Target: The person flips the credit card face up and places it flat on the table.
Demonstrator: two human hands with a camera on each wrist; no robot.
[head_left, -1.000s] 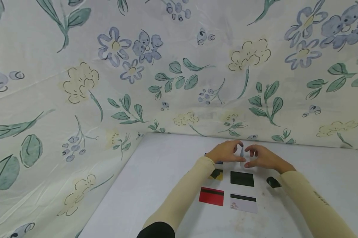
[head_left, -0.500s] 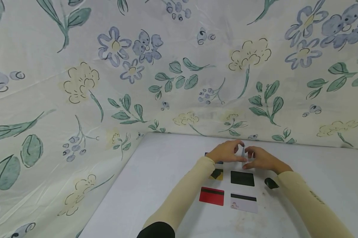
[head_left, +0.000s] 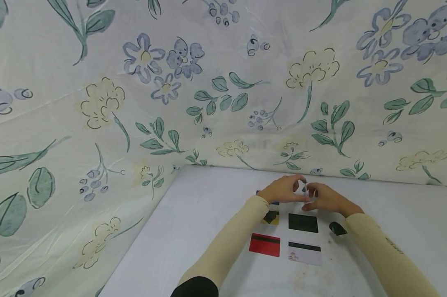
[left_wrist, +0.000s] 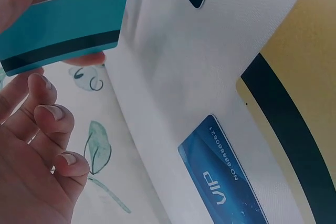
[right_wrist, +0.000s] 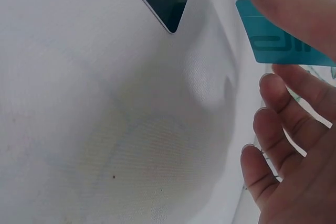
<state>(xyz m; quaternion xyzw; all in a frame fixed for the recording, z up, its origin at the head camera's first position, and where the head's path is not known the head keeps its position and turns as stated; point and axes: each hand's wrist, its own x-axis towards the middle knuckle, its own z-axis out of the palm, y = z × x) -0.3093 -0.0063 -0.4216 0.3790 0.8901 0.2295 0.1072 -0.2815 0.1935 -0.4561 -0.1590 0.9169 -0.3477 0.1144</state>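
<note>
Two hands meet at the far end of the desk. The left hand and the right hand both pinch one teal card with their fingers, holding it up above the desk. Other cards lie in rows below: a black card, a red card, a white card and a blue VIP card. It looks like the card is being turned over or passed across. One hand would need to let go gently.
</note>
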